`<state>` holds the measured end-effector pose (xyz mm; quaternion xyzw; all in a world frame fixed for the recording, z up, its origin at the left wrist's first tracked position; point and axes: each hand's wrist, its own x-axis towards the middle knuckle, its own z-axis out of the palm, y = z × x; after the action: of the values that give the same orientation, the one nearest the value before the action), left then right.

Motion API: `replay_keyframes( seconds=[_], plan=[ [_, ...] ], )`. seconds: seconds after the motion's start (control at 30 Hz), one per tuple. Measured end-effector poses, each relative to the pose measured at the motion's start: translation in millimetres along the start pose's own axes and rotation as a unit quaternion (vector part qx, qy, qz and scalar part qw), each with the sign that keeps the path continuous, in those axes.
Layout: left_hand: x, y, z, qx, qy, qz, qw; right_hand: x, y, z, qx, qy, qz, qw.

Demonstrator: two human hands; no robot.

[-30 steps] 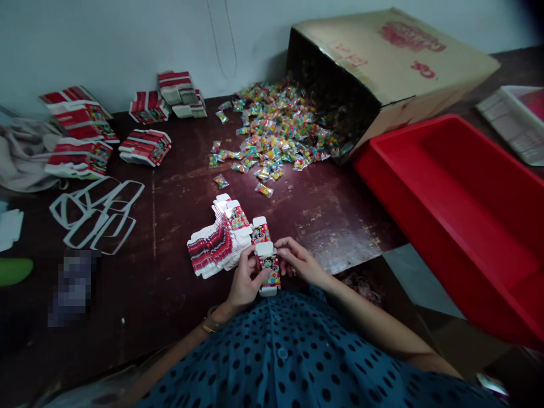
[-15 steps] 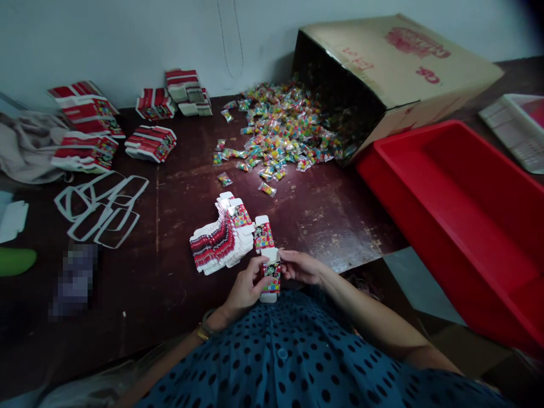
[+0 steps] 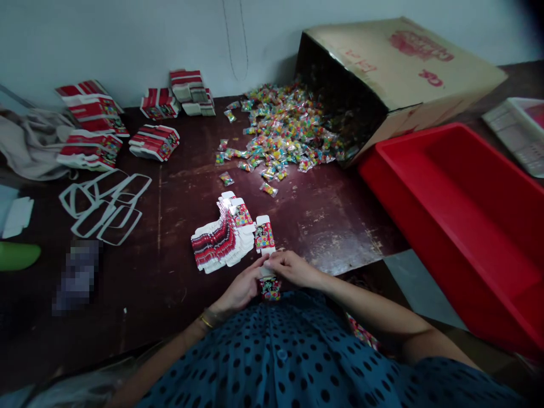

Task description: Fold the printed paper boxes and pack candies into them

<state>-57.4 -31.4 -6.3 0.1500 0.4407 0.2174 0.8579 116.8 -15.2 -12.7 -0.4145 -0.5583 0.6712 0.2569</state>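
Close to my body, a small printed candy box (image 3: 270,288) is held between both hands. My left hand (image 3: 243,289) grips its left side, fingers wrapped round it. My right hand (image 3: 295,268) pinches at the white top flap, its fingertips partly hiding that end. Just beyond my fingers lies another flat printed box (image 3: 264,234) with a white flap. To its left, a fanned stack of flattened boxes (image 3: 221,238) rests on the dark table (image 3: 323,209). Farther back spreads a heap of small wrapped candies (image 3: 280,130).
A large cardboard carton (image 3: 408,62) lies on its side behind the candies. At right stands a red plastic bin (image 3: 459,226). Bundles of flattened boxes (image 3: 91,122) are at the back left, near white rubber bands (image 3: 106,204), a grey cloth (image 3: 40,141) and a green object (image 3: 19,256).
My right hand has moved from the box's right side up onto its top flap. The held box has tipped, so its front looks shorter. The view has shifted slightly.
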Motion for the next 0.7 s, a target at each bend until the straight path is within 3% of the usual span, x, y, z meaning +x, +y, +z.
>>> replay_keyframes(
  seconds=[0.17,0.23,0.3,0.43,0.5,0.53,0.57,0.6,0.67,0.7],
  plan=[
    [-3,-8,-17.4,0.009,-0.02,0.029,0.999,9,11,2,0.022,0.002,0.058,0.998],
    [-3,-11,-25.9,0.085,-0.006,0.059,0.995,7,10,1,-0.016,0.021,0.031,0.999],
    [-4,-14,-32.2,0.163,0.009,0.089,0.983,0,6,0,-0.094,0.009,-0.043,0.995],
    [-3,-15,-35.0,0.235,-0.028,0.135,0.962,-8,-5,-7,-0.203,-0.116,-0.16,0.959],
    [-3,-9,-32.8,0.285,-0.028,0.165,0.944,7,-11,-22,-0.211,-0.189,-0.175,0.943],
    [-4,-4,-31.7,0.318,-0.016,0.177,0.931,21,-14,-34,-0.227,-0.196,-0.181,0.937],
    [-5,3,-31.1,0.355,-0.003,0.185,0.916,38,-18,-47,-0.253,-0.18,-0.187,0.932],
    [-7,12,-31.2,0.394,0.004,0.187,0.9,58,-22,-62,-0.298,-0.115,-0.194,0.927],
    [-15,29,-34.1,0.485,-0.012,0.167,0.858,97,-26,-90,-0.394,0.072,-0.188,0.897],
    [-21,37,-36.8,0.531,-0.032,0.151,0.833,113,-27,-103,-0.422,0.122,-0.17,0.882]
  ],
)
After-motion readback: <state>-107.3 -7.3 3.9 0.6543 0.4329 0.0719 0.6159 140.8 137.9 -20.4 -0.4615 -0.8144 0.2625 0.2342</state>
